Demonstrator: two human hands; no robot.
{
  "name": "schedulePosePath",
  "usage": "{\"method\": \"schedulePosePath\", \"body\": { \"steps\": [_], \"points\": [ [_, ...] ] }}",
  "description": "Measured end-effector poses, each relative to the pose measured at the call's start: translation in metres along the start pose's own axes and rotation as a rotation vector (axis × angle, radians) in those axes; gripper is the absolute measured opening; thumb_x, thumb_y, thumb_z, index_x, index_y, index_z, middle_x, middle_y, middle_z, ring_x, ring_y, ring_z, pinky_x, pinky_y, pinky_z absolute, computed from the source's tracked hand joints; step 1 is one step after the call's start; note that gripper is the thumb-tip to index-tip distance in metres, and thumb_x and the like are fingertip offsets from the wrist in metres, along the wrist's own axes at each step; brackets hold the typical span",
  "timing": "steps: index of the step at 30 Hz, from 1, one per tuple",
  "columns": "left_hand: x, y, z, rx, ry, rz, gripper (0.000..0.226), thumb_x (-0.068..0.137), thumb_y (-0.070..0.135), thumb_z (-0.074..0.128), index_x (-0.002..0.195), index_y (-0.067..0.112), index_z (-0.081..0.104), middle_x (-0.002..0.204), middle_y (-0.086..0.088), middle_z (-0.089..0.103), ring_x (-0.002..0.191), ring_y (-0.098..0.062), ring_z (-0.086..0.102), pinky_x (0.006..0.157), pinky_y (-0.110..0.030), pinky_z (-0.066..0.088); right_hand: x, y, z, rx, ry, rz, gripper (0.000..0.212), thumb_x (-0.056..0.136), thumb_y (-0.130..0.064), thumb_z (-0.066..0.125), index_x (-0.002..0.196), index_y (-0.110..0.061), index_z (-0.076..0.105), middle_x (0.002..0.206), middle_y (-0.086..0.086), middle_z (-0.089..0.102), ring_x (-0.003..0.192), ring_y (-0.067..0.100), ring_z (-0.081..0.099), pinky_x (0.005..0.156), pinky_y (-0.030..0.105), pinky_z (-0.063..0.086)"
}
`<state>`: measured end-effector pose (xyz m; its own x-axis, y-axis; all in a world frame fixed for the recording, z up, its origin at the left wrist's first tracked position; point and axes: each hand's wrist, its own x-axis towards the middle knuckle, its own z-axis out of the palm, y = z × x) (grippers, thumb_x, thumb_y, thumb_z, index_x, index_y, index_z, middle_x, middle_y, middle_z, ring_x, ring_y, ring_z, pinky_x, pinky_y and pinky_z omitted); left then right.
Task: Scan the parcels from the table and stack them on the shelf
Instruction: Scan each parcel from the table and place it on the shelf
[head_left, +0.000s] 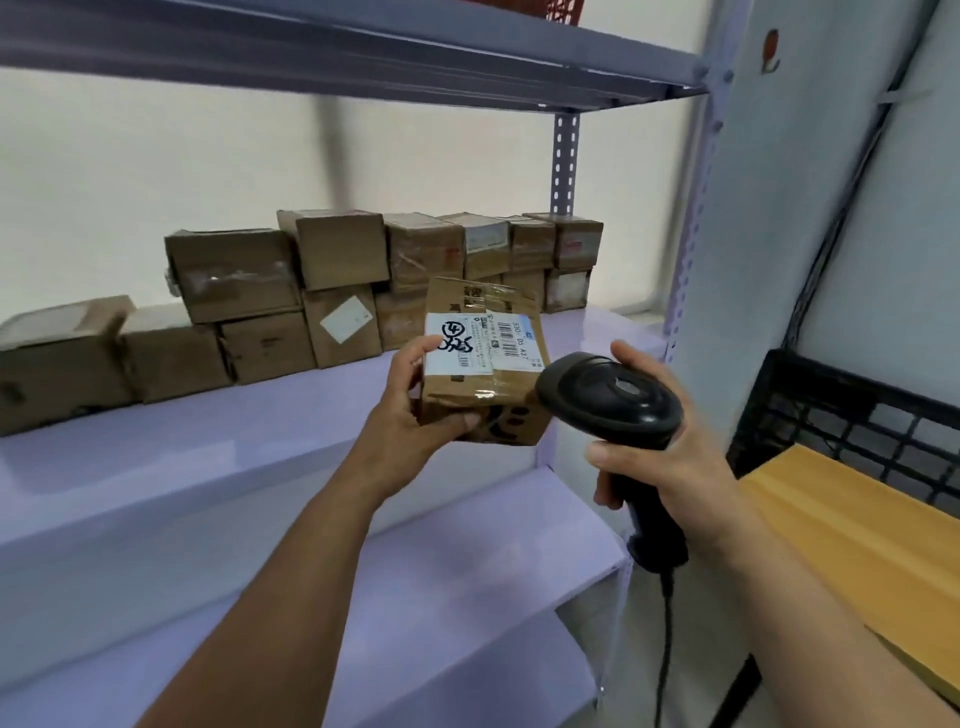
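1. Head view: we are gripping a parcel (483, 364) in our left hand (415, 410) at frame centre, above the shelf (208, 467), label tilted up so the barcode shows.
2. Our right hand (670, 457) is clenching the scanner (608, 397) just right of it, aiming at that label.
3. Stacked boxes (337, 280) are filling the shelf's back, left of centre, likely leaving the front free.
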<state>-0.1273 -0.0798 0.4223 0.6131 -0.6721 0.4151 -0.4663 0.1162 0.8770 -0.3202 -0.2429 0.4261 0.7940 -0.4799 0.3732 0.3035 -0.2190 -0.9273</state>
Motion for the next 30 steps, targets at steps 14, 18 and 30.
{"method": "schedulePosePath", "body": {
  "steps": [14,18,30],
  "points": [
    [-0.09,0.029,-0.066,0.12,0.511,0.006,0.074,0.082,0.008,0.073,0.127,0.051,0.033,0.123,0.02,0.05,0.103,0.003,0.059,0.073,-0.008,0.05,0.003,0.005,0.046,0.063,-0.321,0.0,0.088,0.063,-0.009,0.082,0.135,-0.046,0.047,0.116,0.007,0.063,0.052,0.032,0.063,0.053,0.04,0.055],
    [-0.104,0.039,-0.1,0.18,0.612,-0.01,0.075,0.083,0.007,0.072,0.136,0.043,0.032,0.119,0.022,0.048,0.095,0.016,0.056,0.07,-0.005,0.048,0.002,0.007,0.069,0.081,-0.374,0.002,0.088,0.062,-0.01,0.08,0.135,-0.046,0.046,0.119,0.007,0.062,0.051,0.032,0.062,0.052,0.038,0.055],
    [-0.052,0.043,-0.264,0.234,0.667,-0.014,0.069,0.087,0.011,0.07,0.133,0.047,0.032,0.104,0.022,0.056,0.078,0.019,0.06,0.084,-0.027,0.053,0.045,-0.005,0.165,0.017,-0.296,-0.054,0.088,0.059,-0.012,0.078,0.133,-0.047,0.047,0.109,0.006,0.066,0.054,0.034,0.064,0.05,0.033,0.055]
  ]
}}
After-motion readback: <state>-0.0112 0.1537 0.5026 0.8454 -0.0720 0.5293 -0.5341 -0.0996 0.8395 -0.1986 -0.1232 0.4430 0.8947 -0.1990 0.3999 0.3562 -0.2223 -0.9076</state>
